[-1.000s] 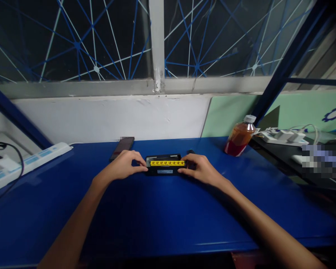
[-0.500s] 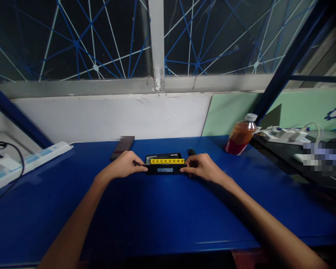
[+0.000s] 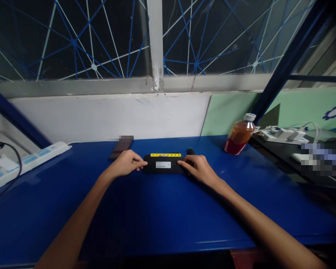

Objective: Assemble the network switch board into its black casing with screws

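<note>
A black network switch (image 3: 151, 167) lies near the middle of the blue table, its broad face with a white label (image 3: 163, 164) turned up toward me. Its row of yellow ports (image 3: 165, 155) shows as a thin strip along the far edge. My left hand (image 3: 128, 163) is closed at the left end, thumb on the casing and fingers curled. At the right end my right hand (image 3: 198, 166) is closed too, with thumb and fingers on the casing. Behind the right hand, a dark handle-like object (image 3: 190, 151) is mostly hidden.
A dark phone (image 3: 121, 148) lies behind my left hand. On the left is a white power strip (image 3: 44, 156) with a black cable. A drink bottle (image 3: 240, 135) stands at the back right, near another white power strip (image 3: 286, 135). The blue table (image 3: 156, 213) meets a wall behind.
The switch's labelled face has tilted from facing me to lying face up. The ports have gone from a full row to a thin strip at the far edge. Both hands stay at its ends.
</note>
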